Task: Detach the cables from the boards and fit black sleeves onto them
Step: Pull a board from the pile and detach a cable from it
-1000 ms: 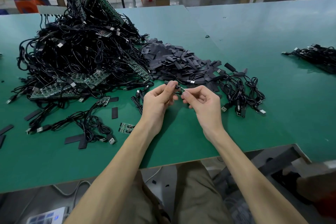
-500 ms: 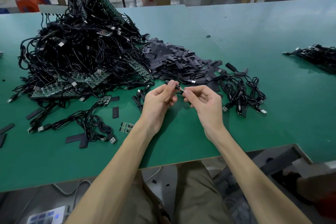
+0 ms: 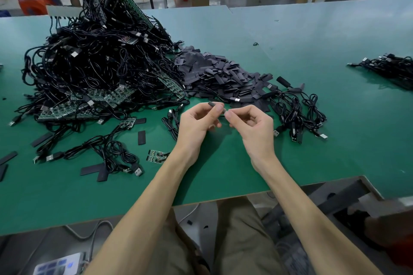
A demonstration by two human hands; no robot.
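My left hand (image 3: 197, 123) pinches a short black sleeve (image 3: 214, 104) between thumb and forefinger, just above the green table (image 3: 223, 172). My right hand (image 3: 252, 127) meets it fingertip to fingertip and pinches the cable end at the sleeve's right opening; the end itself is hidden by my fingers. A big heap of black cables and green boards (image 3: 98, 69) lies to the left. Behind my hands sits a pile of black sleeves (image 3: 214, 76). A bundle of loose cables (image 3: 297, 109) lies at the right of my hands.
Two small detached boards (image 3: 156, 156) lie left of my left forearm, with loose sleeves (image 3: 141, 137) and cables (image 3: 111, 154) around them. Another cable bundle (image 3: 388, 67) lies at the far right. The table's front edge runs under my forearms. A person sits at the far left.
Both hands stayed together at the same spot. The black sleeve now shows more plainly in my left fingers, and my right fingertips have closed up against its end.
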